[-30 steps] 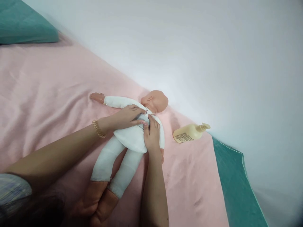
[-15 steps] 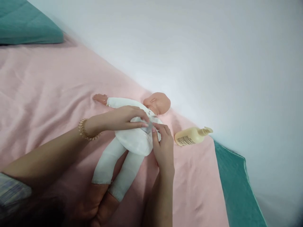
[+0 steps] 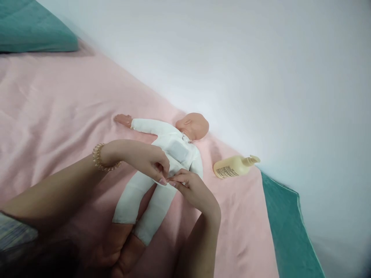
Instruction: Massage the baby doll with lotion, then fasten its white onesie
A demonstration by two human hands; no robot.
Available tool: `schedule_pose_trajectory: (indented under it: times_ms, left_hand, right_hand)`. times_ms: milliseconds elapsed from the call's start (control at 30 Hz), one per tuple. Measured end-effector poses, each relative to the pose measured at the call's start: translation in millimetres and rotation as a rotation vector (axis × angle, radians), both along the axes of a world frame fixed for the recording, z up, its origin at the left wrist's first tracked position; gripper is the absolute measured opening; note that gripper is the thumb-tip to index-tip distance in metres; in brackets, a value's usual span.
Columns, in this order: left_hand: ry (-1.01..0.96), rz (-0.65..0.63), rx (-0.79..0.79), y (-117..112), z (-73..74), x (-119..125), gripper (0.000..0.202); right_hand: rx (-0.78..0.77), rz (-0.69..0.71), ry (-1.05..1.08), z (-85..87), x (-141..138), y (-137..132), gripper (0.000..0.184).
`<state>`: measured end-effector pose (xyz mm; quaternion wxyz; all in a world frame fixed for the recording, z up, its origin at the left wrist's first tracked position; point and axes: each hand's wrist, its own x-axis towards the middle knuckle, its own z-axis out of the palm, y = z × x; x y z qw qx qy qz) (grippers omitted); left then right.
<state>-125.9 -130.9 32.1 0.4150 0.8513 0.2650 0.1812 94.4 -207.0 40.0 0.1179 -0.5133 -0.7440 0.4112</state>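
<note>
A baby doll with a white cloth body and a bare plastic head lies face down, one arm stretched to the left. A pale grey patch shows on its back. My left hand, a beaded bracelet at the wrist, is over the doll's bottom with thumb and fingers pinched together. Fingertip to fingertip with it, my right hand is pinched from the right side. What lies between the fingertips, if anything, is too small to make out.
A yellow pump bottle leans to the right of the doll. Pink cloth lies underneath, wrinkled at the left. A white wall borders it behind. Green fabric shows at right, and a green cushion-like piece at upper left.
Both hands have moved down from the doll's back to its bottom, uncovering the grey patch. They remain pinched close together. The doll and bottle have stayed put.
</note>
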Motion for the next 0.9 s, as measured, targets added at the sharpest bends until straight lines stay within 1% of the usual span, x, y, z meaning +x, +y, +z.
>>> schedule_pose_trajectory:
  times_ms: [67,100,233,400,533,600,800,900]
  left_hand:
    - [0.084,-0.229,-0.103,3,-2.6,2,0.025]
    - [0.095,-0.285,-0.136,4,-3.6,2,0.023]
    - [0.060,-0.273,-0.162,5,-5.0,3,0.020]
    - [0.074,-0.304,-0.152,8,-0.6,2,0.026]
    - [0.064,-0.221,-0.110,11,2.0,1,0.026]
    - [0.071,-0.193,-0.121,12,0.8,1,0.026]
    - [0.086,-0.200,-0.168,11,-9.1,4,0.025]
    - [0.063,-0.179,-0.173,13,-8.6,6,0.025]
  right_hand:
    - [-0.027,0.013,0.043,-6.8,0,6,0.024]
    - [-0.031,0.022,0.060,-9.7,0,8,0.024]
    - [0.008,0.014,0.037,-15.8,-5,11,0.026]
    - [0.052,-0.007,0.031,-11.9,-5,10,0.026]
    - [0.090,-0.099,0.060,-8.8,0,10,0.026]
    - [0.074,-0.107,0.061,-10.0,1,11,0.025]
    - [0.048,-0.108,0.022,-18.4,-4,16,0.025]
    - [0.046,-0.123,0.036,-17.9,-4,16,0.023]
